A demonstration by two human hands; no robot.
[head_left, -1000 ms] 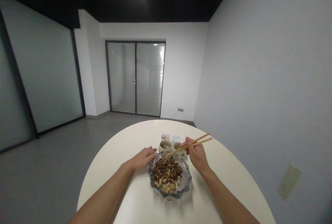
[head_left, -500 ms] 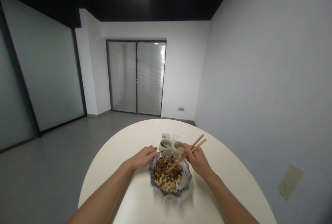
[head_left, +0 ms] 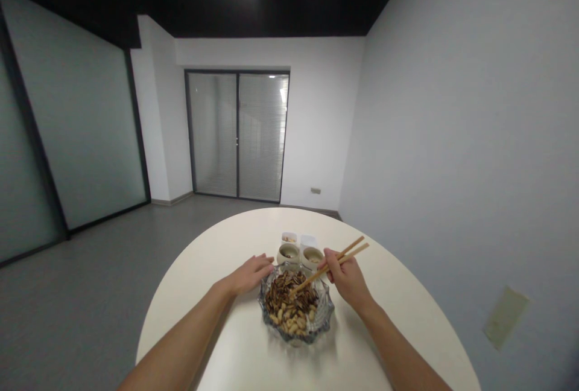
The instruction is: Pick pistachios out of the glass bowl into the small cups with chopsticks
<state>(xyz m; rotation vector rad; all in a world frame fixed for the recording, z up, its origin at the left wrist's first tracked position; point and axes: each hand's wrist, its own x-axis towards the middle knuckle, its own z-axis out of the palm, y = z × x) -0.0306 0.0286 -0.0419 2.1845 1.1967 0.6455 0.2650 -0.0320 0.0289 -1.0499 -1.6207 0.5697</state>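
Observation:
A scalloped glass bowl (head_left: 326,309) stands on the round white table (head_left: 244,355). In it lie dark striped sunflower seeds (head_left: 289,287) and, toward the near side, pale peanuts (head_left: 293,323). My right hand (head_left: 346,276) grips a pair of wooden chopsticks (head_left: 348,253), whose tips reach down to the seeds near the bowl's middle. Whether the tips pinch anything is too small to tell. Fingers stretched out, my left hand (head_left: 251,273) rests at the bowl's left rim with its fingertips against or close to the glass.
Behind the bowl stand two small round cups, a left cup (head_left: 288,252) and a right cup (head_left: 312,254), each with a little inside. Farther back are a small white dish (head_left: 289,238) with pale pieces and another white dish (head_left: 309,241). A wall (head_left: 452,137) rises on the right.
My right hand has shifted slightly right, and the chopsticks lie at a flatter angle. Their tips have moved a little up and left over the seeds. My left hand has stayed put.

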